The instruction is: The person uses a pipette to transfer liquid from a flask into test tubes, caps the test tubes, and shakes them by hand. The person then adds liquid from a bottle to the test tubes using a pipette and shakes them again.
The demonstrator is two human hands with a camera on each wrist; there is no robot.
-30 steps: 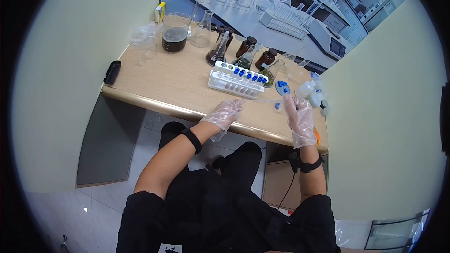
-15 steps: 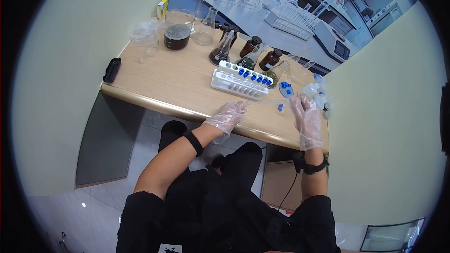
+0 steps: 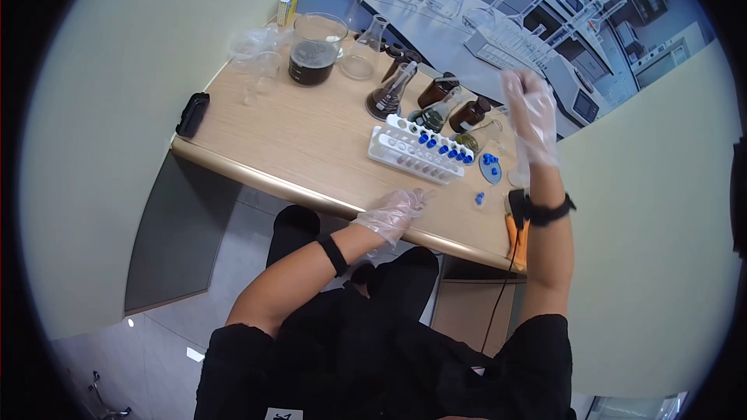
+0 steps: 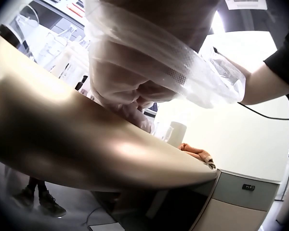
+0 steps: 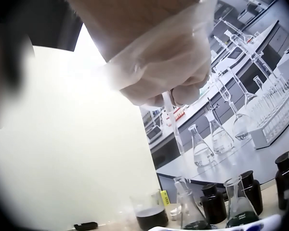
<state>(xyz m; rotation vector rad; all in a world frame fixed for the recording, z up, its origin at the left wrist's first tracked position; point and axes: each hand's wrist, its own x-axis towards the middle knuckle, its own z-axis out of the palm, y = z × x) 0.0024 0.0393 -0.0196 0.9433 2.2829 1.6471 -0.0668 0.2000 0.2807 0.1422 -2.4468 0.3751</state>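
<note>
My gloved right hand (image 3: pixel 531 113) is raised over the right back of the desk. Its fingers pinch one end of a thin clear tube (image 5: pixel 176 127), which hangs down in the right wrist view. My gloved left hand (image 3: pixel 393 214) rests at the desk's front edge, fingers loosely bent, with nothing visible in them. Beyond it stands a white test tube rack (image 3: pixel 412 163) with several blue caps in its upper row. Behind the rack are conical flasks of dark and green liquid, one of them a flask (image 3: pixel 385 101), and brown bottles, including one bottle (image 3: pixel 469 115).
A large beaker (image 3: pixel 313 71) of dark liquid and an empty-looking conical flask (image 3: pixel 359 66) stand at the back left. A dish (image 3: pixel 490 171) holds blue caps at the right. Near the front right lies an orange cloth (image 3: pixel 515 243). A black case (image 3: pixel 193 114) sits at the left edge.
My right hand has lifted up and away toward the back with the clear tube, whose far end was at my left fingers before. The left hand has stayed at the desk edge.
</note>
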